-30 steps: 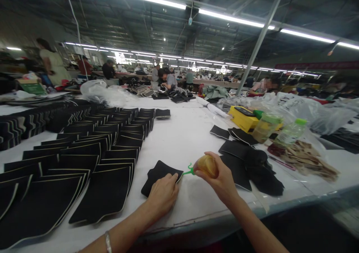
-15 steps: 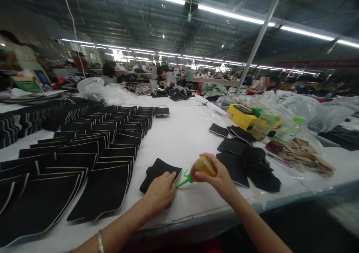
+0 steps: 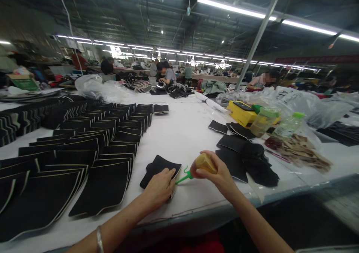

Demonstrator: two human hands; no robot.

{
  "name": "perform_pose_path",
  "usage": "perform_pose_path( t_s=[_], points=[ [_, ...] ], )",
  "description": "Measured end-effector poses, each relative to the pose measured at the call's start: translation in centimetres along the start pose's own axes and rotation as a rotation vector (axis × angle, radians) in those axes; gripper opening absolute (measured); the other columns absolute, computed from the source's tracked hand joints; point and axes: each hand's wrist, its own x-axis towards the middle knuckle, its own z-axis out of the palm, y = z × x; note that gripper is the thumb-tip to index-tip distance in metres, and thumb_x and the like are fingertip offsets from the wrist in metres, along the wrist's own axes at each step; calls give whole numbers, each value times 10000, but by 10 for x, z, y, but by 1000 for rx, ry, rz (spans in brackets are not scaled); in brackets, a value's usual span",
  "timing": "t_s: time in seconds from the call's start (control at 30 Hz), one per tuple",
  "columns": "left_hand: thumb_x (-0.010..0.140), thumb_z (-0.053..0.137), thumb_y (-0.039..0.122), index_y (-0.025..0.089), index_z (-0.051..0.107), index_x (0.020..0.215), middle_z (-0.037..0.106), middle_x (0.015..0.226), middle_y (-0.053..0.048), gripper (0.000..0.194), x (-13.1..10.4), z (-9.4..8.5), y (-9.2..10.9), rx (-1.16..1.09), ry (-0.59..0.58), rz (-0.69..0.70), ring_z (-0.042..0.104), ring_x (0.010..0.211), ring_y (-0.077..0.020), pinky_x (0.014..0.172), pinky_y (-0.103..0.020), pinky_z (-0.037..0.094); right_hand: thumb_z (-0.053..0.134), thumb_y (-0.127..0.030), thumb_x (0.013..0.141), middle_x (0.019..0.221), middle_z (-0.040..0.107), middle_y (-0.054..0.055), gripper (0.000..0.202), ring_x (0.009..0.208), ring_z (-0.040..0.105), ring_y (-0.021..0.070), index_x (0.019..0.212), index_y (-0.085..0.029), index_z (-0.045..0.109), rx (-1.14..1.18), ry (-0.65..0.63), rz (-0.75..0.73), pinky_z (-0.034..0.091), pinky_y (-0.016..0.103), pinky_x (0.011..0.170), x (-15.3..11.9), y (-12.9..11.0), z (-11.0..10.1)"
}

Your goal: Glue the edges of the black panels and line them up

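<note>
The black piece (image 3: 157, 169) lies flat on the near part of the worktop (image 3: 179, 133), between the overlapping rows of pieces (image 3: 103, 185) and the loose ones (image 3: 231, 165), probably so that both hands can reach its edge freely. The left hand (image 3: 159, 187) presses it down with fingers lightly bent and close together, seemingly to steady the pale edge against the nozzle (image 3: 184, 177). The right hand (image 3: 215, 172) wraps thumb and fingers around the bottle (image 3: 204, 165), tilting it so the green tip meets that edge at a low slant.
</note>
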Motion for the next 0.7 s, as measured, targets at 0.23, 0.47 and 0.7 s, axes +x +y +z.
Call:
perform_pose_path(
  t_s=[0.23, 0.47, 0.7],
  points=[
    [931, 321, 240, 163, 519, 1290, 573, 1012, -76, 417, -3, 3, -3, -25, 5, 14, 592, 908, -218, 811, -327, 439, 799, -365, 681, 911, 577, -7, 537, 838, 529, 192, 1128, -214, 542, 114, -118, 64, 414, 285, 770, -6, -3, 0],
    [940, 314, 262, 152, 501, 1314, 570, 1027, -83, 433, -3, 4, -4, -35, 3, 11, 589, 926, -214, 822, -318, 439, 797, -364, 675, 935, 577, 4, 545, 849, 534, 207, 1134, -222, 543, 92, -77, 47, 418, 299, 772, -7, -1, 0],
    [946, 318, 259, 154, 500, 1315, 565, 1040, -87, 424, -1, 4, -3, -30, 3, 1, 586, 940, -209, 840, -307, 438, 804, -366, 675, 934, 566, -1, 551, 840, 532, 203, 1138, -232, 537, 13, 15, 6, 420, 296, 774, -4, 7, -5]
  ],
)
